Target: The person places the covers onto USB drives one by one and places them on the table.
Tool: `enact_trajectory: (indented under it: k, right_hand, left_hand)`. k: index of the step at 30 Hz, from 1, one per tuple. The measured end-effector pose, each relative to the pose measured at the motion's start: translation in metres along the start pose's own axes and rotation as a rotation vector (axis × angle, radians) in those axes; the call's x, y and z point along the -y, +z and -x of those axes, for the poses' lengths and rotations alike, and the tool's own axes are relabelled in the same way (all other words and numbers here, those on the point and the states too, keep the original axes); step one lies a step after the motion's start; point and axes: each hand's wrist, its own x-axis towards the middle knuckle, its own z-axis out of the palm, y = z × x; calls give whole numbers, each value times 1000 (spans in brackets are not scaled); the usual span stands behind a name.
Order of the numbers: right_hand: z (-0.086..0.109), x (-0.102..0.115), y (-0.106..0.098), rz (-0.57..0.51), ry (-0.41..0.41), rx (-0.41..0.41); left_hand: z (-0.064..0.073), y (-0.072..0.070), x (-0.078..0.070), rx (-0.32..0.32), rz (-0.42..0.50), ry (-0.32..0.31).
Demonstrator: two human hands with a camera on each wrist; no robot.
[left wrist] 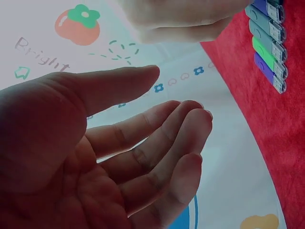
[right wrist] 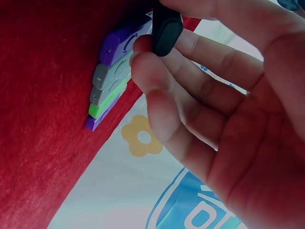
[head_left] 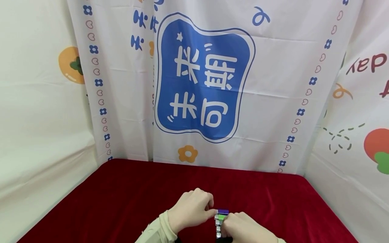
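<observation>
Several USB flash drives lie side by side in a row on the red cloth. A purple drive [head_left: 223, 212] is at the far end, then a green drive [left wrist: 264, 50], two grey drives [right wrist: 108, 75] and another purple drive [right wrist: 125, 42]. Their metal plugs have clear caps. At the near end, my right hand [head_left: 247, 227] pinches a black USB flash drive [right wrist: 166, 33] between thumb and fingers. My left hand [head_left: 191, 209] hovers left of the row, fingers loosely bent, palm holding nothing in the left wrist view. Its thumb appears close to the far drives' plugs in the head view.
Red velvet cloth [head_left: 136, 189] covers the table. White printed curtains [head_left: 273, 101] hang behind it and on both sides, close to the table's edges.
</observation>
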Motion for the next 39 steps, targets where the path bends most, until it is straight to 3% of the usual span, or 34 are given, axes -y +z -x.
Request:
enact_trajectory:
  k: [4,11,19,26,30,34,39]
  right_hand:
    - [0,0,3,13,-12,1]
    - [-1,-1,5,67,-111,-41]
    - [-3,1,4,60,-89,-1]
    - [-2,0,-17,33,56,-53]
    - [-3,-10,-29,138,55,-170]
    - [-2,-18,-34,194,101,-273]
    - [0,-21,-38,233,239,-338]
  left_hand:
    - [0,2,0,23,3,-6]
    - [2,3,0,49,13,-20]
    - [3,7,-4,55,-36,0]
    - [0,12,-1,57,-62,16]
    - [-4,13,5,37,-86,7]
    - [-6,10,9,-5,-135,6]
    - [-8,7,12,-98,-178,25]
